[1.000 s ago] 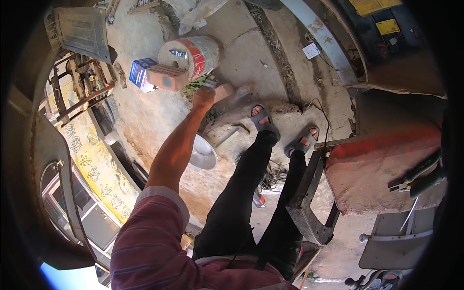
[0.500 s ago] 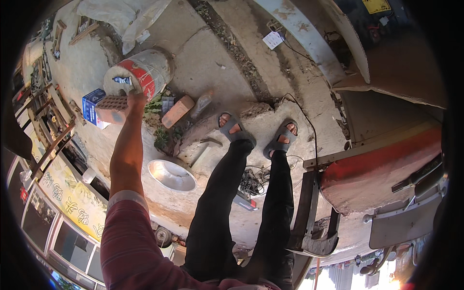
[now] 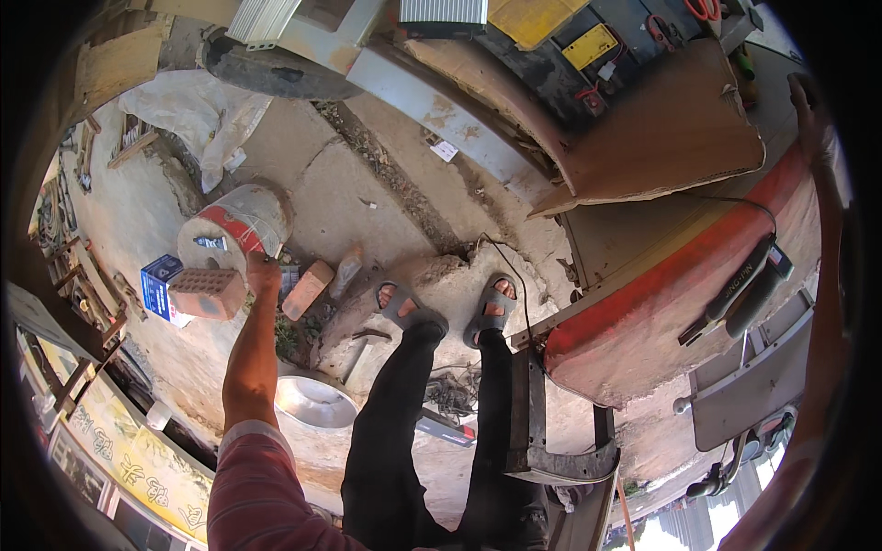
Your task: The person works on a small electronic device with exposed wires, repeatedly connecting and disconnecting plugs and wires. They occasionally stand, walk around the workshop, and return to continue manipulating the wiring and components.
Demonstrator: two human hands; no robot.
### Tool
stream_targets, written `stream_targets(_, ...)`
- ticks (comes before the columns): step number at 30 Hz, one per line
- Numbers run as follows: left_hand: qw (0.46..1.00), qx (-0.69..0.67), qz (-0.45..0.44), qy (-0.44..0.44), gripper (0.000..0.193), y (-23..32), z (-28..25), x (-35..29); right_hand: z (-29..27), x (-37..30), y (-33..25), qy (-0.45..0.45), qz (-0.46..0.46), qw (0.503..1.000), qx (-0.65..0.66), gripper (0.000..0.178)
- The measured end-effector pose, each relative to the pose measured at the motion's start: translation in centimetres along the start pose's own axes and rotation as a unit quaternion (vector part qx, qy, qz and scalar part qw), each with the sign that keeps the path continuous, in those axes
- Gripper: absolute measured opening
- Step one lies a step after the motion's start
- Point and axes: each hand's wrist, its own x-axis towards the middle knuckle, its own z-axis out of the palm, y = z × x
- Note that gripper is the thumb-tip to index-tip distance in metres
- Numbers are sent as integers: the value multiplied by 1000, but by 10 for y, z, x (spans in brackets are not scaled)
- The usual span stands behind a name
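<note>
My left hand (image 3: pixel 264 274) is reached out over the ground, its fingers curled closed at the near edge of a grey bucket (image 3: pixel 246 219) with a red band. Whatever is in those fingers is hidden. A small blue and white tube (image 3: pixel 210 242) lies on the bucket's round face. Close to the hand are a perforated brick (image 3: pixel 208 294), a blue and white box (image 3: pixel 162 286) and a solid red brick (image 3: pixel 308 290). At the far right rim, my right hand (image 3: pixel 812 124) reaches up beside the red-edged bench, fingers stretched out, nothing visible in them.
A shiny metal bowl (image 3: pixel 316 402) sits on the ground left of my legs. A hammer (image 3: pixel 369 334) lies near my sandals, beside tangled cable (image 3: pixel 452 393). To the right stands a red-edged bench (image 3: pixel 643 312) with a cardboard sheet (image 3: pixel 661 138) and a clamp meter (image 3: pixel 749 285).
The view has swung to the right, showing more of the bench. My right arm has come into view at the right rim. My left hand stays by the bucket, slightly away from the perforated brick.
</note>
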Motion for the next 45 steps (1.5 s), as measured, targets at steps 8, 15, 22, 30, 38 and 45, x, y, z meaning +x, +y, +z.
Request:
stream_targets(8, 860, -405, -187, -248, 24, 265, -35, -126, -23, -15, -102, -27, 119, 984, -129, 42)
stream_targets(15, 822, -464, -158, -289, 25, 442, -179, -112, -42, -18, -123, 53, 57, 997, -16, 24)
stream_targets(22, 794, -544, 26, -271, 22, 594, -300, -47, -50, -20, -121, 53, 45, 998, 2, 20)
stream_targets(30, 817, -364, 162, -417, 27, 726, -376, 4, -52, -18, -117, 47, 40, 998, 22, 18)
stream_targets(38, 786, -288, 219, -501, 23, 738, -349, 13, -54, -13, -121, 57, 48, 997, 27, 15)
stream_targets(45, 810, -229, 151, -519, 26, 755, -351, 48, -56, -9, -121, 62, 39, 996, 40, 12)
